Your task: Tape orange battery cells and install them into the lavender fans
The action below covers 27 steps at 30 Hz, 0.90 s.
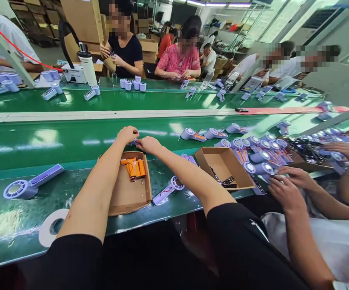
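At the far left of the near worktop (80, 177), a purple fan unit (19, 189) lies with its open handle (47, 175) angled up and to the right. A white tape roll (45, 230) lies flat near the front edge, beside the left forearm. Next is a shallow cardboard tray (126, 197), partly covered by that forearm; orange cylinders (136, 169) with thin wires are grouped in its rear half. Beyond the rear edge of the tray, the left hand (128, 135) is bent over a small purple part (136, 141); its fingertips are mostly hidden, so its grip cannot be determined. The part is located between the two hands, and its outline is largely covered. The right hand (148, 144) meets it from the other side, with thumb and fingers pinched on the part. To the right of the tray, a second fan unit (177, 183) lies with its handle pointing toward the front left. An open cardboard box (218, 155) follows, holding black strips (229, 182). Behind the box, several purple units (212, 133) form a row, which continues into a dense cluster (260, 156). At the far right, a co-worker's hands (287, 189) are positioned at the near side of this cluster.
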Available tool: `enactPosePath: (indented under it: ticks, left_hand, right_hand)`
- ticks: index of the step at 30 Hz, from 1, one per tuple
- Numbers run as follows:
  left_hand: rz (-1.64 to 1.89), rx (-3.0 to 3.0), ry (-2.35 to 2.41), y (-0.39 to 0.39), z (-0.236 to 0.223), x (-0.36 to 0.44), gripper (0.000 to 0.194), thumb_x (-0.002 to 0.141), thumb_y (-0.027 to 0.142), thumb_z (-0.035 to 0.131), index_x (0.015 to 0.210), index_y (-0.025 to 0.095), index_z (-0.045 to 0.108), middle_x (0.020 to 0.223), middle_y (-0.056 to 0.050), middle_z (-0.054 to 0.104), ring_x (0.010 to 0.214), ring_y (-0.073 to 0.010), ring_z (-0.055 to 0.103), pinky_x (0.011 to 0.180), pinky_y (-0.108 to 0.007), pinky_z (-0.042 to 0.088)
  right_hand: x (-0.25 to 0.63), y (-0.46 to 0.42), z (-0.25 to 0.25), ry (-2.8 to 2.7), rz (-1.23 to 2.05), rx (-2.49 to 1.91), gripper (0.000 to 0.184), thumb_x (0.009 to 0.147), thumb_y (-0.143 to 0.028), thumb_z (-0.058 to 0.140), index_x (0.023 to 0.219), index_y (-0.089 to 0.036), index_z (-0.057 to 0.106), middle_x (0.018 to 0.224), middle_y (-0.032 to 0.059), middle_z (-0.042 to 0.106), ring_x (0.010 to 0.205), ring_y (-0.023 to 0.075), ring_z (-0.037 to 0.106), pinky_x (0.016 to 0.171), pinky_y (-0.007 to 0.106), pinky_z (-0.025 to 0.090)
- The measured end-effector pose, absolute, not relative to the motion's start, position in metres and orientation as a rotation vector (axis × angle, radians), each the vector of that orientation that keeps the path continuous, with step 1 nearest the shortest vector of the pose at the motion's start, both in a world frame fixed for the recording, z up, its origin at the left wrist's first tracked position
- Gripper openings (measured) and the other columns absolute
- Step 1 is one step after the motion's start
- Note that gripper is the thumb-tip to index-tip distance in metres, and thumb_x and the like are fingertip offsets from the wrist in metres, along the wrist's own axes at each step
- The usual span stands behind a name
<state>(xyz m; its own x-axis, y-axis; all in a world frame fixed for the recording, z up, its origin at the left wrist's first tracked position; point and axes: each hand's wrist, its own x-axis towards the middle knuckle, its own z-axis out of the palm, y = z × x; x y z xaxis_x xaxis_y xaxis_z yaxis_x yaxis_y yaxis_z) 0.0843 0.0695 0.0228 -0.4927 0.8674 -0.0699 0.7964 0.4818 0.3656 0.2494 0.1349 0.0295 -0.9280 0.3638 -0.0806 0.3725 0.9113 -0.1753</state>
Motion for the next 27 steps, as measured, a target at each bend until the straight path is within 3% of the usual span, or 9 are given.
enactPosePath:
  ticks: [3,9,14,23,27]
  left_hand:
    - [0.461,1.420,2.472,0.070,0.023,0.088,0.027,0.098,0.040,0.070,0.116,0.030,0.087,0.130,-0.008,0.084,0.122,-0.0298,0.073,0.105,-0.039,0.056]
    - [0.493,1.411,2.463,0.075,0.026,0.093,0.030,0.097,0.040,0.072,0.122,0.030,0.086,0.132,-0.010,0.083,0.126,-0.0315,0.071,0.106,-0.040,0.055]
    - [0.504,1.409,2.453,0.077,0.027,0.099,0.027,0.098,0.040,0.072,0.118,0.030,0.087,0.129,-0.009,0.084,0.125,-0.0308,0.072,0.105,-0.040,0.055]
    - [0.559,1.395,2.401,0.082,0.035,0.115,0.026,0.101,0.032,0.069,0.119,0.025,0.085,0.130,-0.011,0.083,0.127,-0.0307,0.074,0.110,-0.040,0.055]
    - [0.667,1.402,2.337,0.066,0.063,0.130,0.048,0.104,0.018,0.058,0.150,0.018,0.069,0.152,-0.013,0.075,0.139,-0.0239,0.069,0.118,-0.032,0.050]
  right_hand:
    - [0.245,0.135,0.023,3.024,-0.383,0.600,0.035,0.109,-0.038,0.069,0.130,-0.016,0.086,0.128,0.0227,0.084,0.122,0.0359,0.078,0.102,0.040,0.056]
    - [0.255,0.163,0.025,3.045,-0.734,0.696,0.033,0.110,-0.033,0.063,0.127,-0.021,0.088,0.114,0.0052,0.089,0.101,0.0195,0.078,0.089,0.025,0.053]
    - [0.263,0.178,0.024,3.020,-0.909,0.873,0.035,0.110,-0.031,0.059,0.127,-0.012,0.083,0.123,0.0111,0.086,0.096,0.0146,0.074,0.085,0.023,0.052]
    - [0.248,0.170,0.030,2.856,-0.832,0.997,0.030,0.106,-0.042,0.074,0.103,-0.014,0.084,0.098,0.0076,0.086,0.080,0.0152,0.070,0.071,0.024,0.045]
    - [0.259,0.171,0.054,2.866,-0.719,1.035,0.031,0.106,-0.042,0.071,0.104,-0.014,0.084,0.109,0.0128,0.087,0.093,0.0198,0.074,0.079,0.027,0.048]
